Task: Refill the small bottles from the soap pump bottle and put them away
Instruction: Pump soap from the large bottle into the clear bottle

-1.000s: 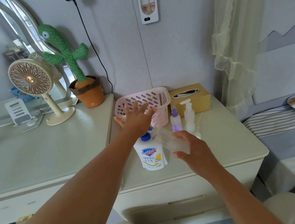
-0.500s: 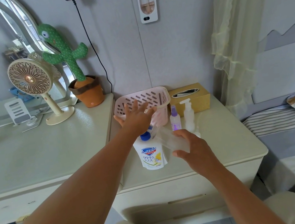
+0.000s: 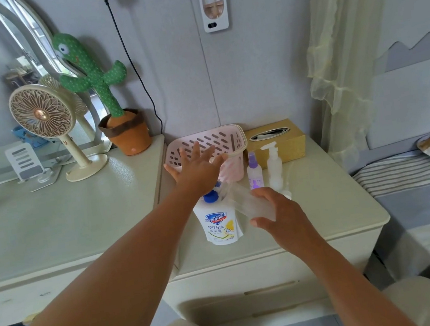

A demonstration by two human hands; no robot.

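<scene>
Cream bedside cabinet (image 3: 324, 202), btwn a dresser (image 3: 65, 225) and a striped bed (image 3: 421, 203), served as the refill station. Beyond both hands sat the pink basket (image 3: 231, 130), w/ a tissue box (image 3: 277, 141) to its right. Directly under the left hand (image 3: 198, 172) stood the soap pump bottle (image 3: 218, 224), upright; that hand lay flat on the pump head, fingers spread. The right hand (image 3: 280, 215) gripped a clear small bottle (image 3: 246, 205), thumb below, fingers curled over it. Vs. a second earlier almost nothing had shifted: both hands kept their places, suggesting pumping was under way and this fill not yet done. The bottle's long axis ran from the right palm up and away to the left, mouth toward the nozzle beneath the left palm. Just beyond the right hand's fingers waited a purple spray bottle (image 3: 254, 171) and a white pump bottle (image 3: 274, 165), both outside the basket.
</scene>
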